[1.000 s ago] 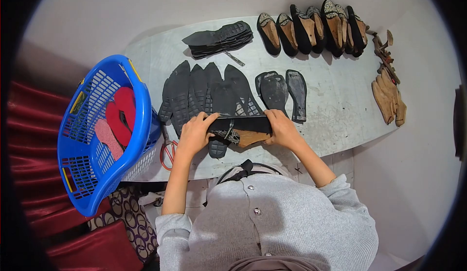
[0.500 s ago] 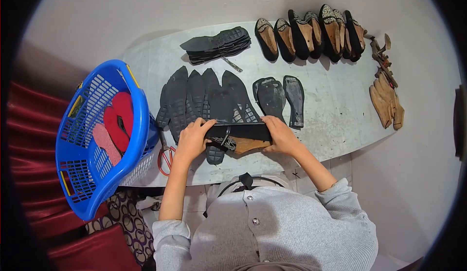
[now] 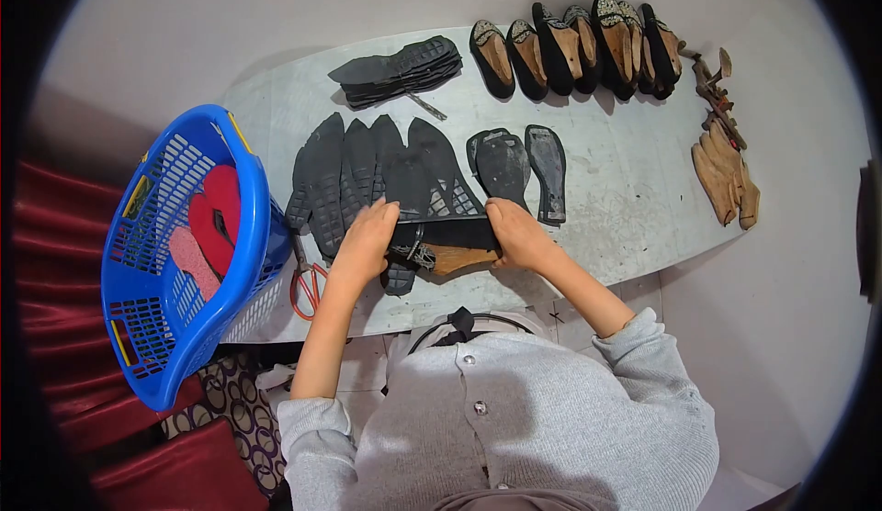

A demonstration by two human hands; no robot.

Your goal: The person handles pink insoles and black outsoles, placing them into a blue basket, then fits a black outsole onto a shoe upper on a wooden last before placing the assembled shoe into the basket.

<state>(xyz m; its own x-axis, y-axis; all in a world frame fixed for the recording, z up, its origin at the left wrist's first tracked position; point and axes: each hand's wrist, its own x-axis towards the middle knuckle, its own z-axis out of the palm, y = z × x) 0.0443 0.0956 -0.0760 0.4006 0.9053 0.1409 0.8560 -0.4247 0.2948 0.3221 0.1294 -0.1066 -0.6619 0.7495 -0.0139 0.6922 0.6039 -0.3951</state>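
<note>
Between my two hands is a black shoe [image 3: 450, 235] lying on its side, with a wooden last inside and a patterned toe to the left. My left hand [image 3: 369, 238] is closed around the toe end. At the heel end my right hand [image 3: 516, 234] grips with the thumb underneath. A dark sole edge runs along the shoe's far side, under the fingers of both hands. Just beyond, several black soles [image 3: 329, 176] lie spread on the table, some showing a grid tread. Red-handled scissors [image 3: 308, 286] rest left of my left hand.
A blue plastic basket [image 3: 260, 208] with red and pink pieces stands at the left. A stack of black soles [image 3: 395, 75] and a row of lasted shoes [image 3: 542, 43] are along the table's far side. Dark insole-shaped pieces [image 3: 548, 171] lie right of centre; wooden lasts [image 3: 723, 176] sit at the right edge.
The whole view has shifted slightly, so the table's things appear higher. Both hands still hold the shoe, and the left hand's fingers have shifted on its toe end.
</note>
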